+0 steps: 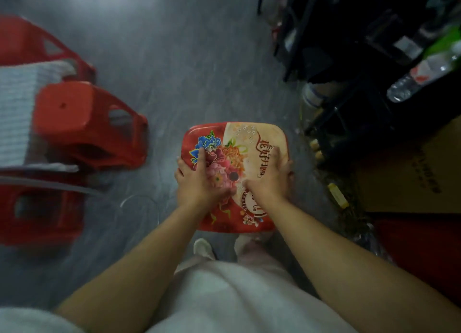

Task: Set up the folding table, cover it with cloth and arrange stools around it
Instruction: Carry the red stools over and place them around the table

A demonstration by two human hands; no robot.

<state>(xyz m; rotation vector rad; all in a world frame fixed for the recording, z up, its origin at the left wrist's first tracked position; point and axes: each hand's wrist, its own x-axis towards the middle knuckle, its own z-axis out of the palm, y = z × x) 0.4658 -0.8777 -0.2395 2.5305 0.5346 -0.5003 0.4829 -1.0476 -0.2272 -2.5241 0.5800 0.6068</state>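
A stool with a printed seat (252, 143), red and cream with flowers and lettering, stands in front of my feet on the grey floor. My left hand (198, 180) lies on the seat's left side, and its outer fingers curl over the left rim. On the seat's right side, my right hand (270, 179) hooks its fingers over the right rim. A folded pale grey-white cloth (16, 113) lies at the far left among plain red stools. I cannot make out the folding table for certain.
A red plastic stool (84, 123) lies tipped at the left; one red stool (42, 213) is below it and one (27, 40) behind. A dark rack (349, 58) with water bottles (421, 75) and a cardboard box (411, 178) line the right side.
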